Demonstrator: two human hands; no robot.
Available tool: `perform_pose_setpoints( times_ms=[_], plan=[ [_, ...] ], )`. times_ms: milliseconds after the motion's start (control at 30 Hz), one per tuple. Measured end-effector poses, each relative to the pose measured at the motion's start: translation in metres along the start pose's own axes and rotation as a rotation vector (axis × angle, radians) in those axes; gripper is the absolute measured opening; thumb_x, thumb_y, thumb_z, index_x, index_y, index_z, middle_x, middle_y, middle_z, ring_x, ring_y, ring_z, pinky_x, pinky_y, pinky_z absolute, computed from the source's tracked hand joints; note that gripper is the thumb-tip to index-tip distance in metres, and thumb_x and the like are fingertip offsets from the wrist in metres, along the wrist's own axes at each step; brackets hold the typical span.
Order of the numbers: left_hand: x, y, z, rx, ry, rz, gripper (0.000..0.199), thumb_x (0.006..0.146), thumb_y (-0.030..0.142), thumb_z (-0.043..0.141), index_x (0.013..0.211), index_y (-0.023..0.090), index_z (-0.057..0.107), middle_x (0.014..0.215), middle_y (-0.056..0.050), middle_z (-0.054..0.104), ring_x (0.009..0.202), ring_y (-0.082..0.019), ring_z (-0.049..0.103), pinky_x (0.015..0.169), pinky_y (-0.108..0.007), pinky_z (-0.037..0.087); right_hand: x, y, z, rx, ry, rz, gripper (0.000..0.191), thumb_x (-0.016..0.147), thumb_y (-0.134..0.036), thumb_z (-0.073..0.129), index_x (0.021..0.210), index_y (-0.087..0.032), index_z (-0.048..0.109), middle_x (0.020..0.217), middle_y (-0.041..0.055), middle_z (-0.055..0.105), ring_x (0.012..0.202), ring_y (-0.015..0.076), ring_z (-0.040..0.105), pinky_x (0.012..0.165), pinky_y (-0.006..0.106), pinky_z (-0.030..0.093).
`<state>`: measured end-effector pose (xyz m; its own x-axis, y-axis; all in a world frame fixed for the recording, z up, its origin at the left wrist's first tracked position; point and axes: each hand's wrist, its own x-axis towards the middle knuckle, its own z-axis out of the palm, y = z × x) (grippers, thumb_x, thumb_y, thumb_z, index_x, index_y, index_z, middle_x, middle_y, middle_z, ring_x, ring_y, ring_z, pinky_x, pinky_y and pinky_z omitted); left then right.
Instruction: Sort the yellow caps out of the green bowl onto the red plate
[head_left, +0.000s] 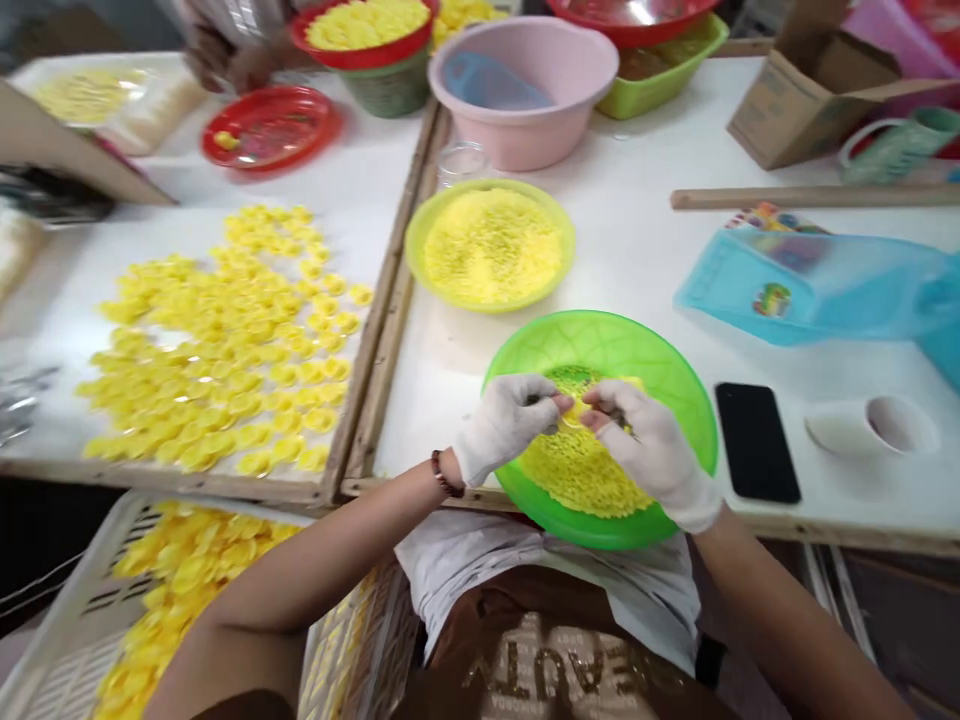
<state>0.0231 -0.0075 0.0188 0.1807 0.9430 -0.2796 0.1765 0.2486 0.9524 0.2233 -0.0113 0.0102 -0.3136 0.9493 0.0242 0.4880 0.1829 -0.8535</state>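
The left hand [504, 425] and right hand [651, 450], both gloved, pinch a small yellow flower [576, 408] above the green bowl [637, 350] at twelve o'clock; it looks light and flimsy, best held by its edge.

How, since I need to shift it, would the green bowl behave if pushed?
The green plastic bowl probably feels light and flexible, given its translucent wall. Its heap of yellow pieces may slide, and pressing the rim could tip it.
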Motion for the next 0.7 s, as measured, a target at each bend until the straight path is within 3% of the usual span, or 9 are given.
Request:
perform_pose_setpoints(
  times_ms=[100, 200, 267, 367, 467, 567, 700],
  plan=[
    [-0.008, -0.001, -0.017, -0.055, 0.031, 0.021, 0.022, 0.087, 0.035, 0.067, 0.086, 0.014, 0.070, 0.074, -0.004, 0.070, 0.066, -0.014, 0.068, 0.062, -0.024, 0.056, -0.001, 0.005, -0.002, 0.055, 0.000, 0.054, 0.031, 0.099, -0.050, 0.056, 0.111, -0.022, 0.064, 0.099, 0.0069, 0.072, 0.084, 0.0204, 0.069, 0.078, 0.035, 0.056],
    [-0.016, -0.002, -0.057, -0.082, 0.168, 0.042, 0.025, 0.088, 0.039, 0.064, 0.090, 0.014, 0.069, 0.084, -0.006, 0.072, 0.071, -0.017, 0.071, 0.068, -0.029, 0.060, -0.003, 0.012, -0.004, -0.004, -0.007, 0.081, 0.036, 0.097, -0.053, 0.057, 0.111, -0.022, 0.065, 0.093, 0.0064, 0.072, 0.081, 0.0208, 0.068, 0.075, 0.035, 0.056],
    [-0.015, -0.004, -0.099, 0.038, 0.351, 0.069, 0.026, 0.089, 0.039, 0.062, 0.089, 0.014, 0.069, 0.082, -0.006, 0.071, 0.073, -0.019, 0.070, 0.070, -0.032, 0.059, -0.005, 0.015, -0.003, -0.065, -0.019, 0.088, 0.035, 0.096, -0.053, 0.057, 0.109, -0.021, 0.066, 0.092, 0.0066, 0.072, 0.081, 0.0213, 0.068, 0.076, 0.036, 0.056],
    [0.002, -0.014, -0.177, 0.456, 0.723, 0.094, 0.021, 0.089, 0.033, 0.060, 0.085, 0.015, 0.070, 0.078, -0.006, 0.068, 0.080, -0.022, 0.067, 0.079, -0.036, 0.056, -0.005, 0.016, 0.002, -0.095, -0.057, 0.102, 0.034, 0.096, -0.051, 0.057, 0.108, -0.021, 0.066, 0.093, 0.0070, 0.074, 0.082, 0.0218, 0.070, 0.078, 0.036, 0.058],
    [0.031, -0.028, -0.249, 0.834, 0.946, 0.028, 0.018, 0.088, 0.026, 0.059, 0.084, 0.014, 0.071, 0.097, -0.012, 0.068, 0.099, -0.026, 0.064, 0.096, -0.040, 0.050, -0.004, 0.017, 0.007, -0.090, -0.083, 0.108, 0.032, 0.096, -0.049, 0.055, 0.107, -0.021, 0.067, 0.094, 0.0069, 0.075, 0.084, 0.0220, 0.071, 0.078, 0.035, 0.059],
    [0.057, -0.044, -0.294, 0.949, 1.005, -0.095, 0.018, 0.089, 0.024, 0.057, 0.089, 0.013, 0.071, 0.112, -0.015, 0.063, 0.105, -0.028, 0.059, 0.099, -0.041, 0.047, -0.002, 0.018, 0.010, -0.104, -0.099, 0.118, 0.032, 0.096, -0.048, 0.055, 0.108, -0.021, 0.067, 0.097, 0.0070, 0.076, 0.088, 0.0227, 0.072, 0.080, 0.035, 0.059],
    [0.074, -0.059, -0.310, 0.997, 0.968, -0.196, 0.016, 0.089, 0.023, 0.057, 0.090, 0.013, 0.070, 0.117, -0.013, 0.060, 0.111, -0.028, 0.053, 0.102, -0.043, 0.041, -0.003, 0.021, 0.013, -0.113, -0.108, 0.136, 0.031, 0.097, -0.047, 0.055, 0.110, -0.021, 0.067, 0.105, 0.0086, 0.077, 0.097, 0.0247, 0.073, 0.082, 0.036, 0.060]
  ],
)
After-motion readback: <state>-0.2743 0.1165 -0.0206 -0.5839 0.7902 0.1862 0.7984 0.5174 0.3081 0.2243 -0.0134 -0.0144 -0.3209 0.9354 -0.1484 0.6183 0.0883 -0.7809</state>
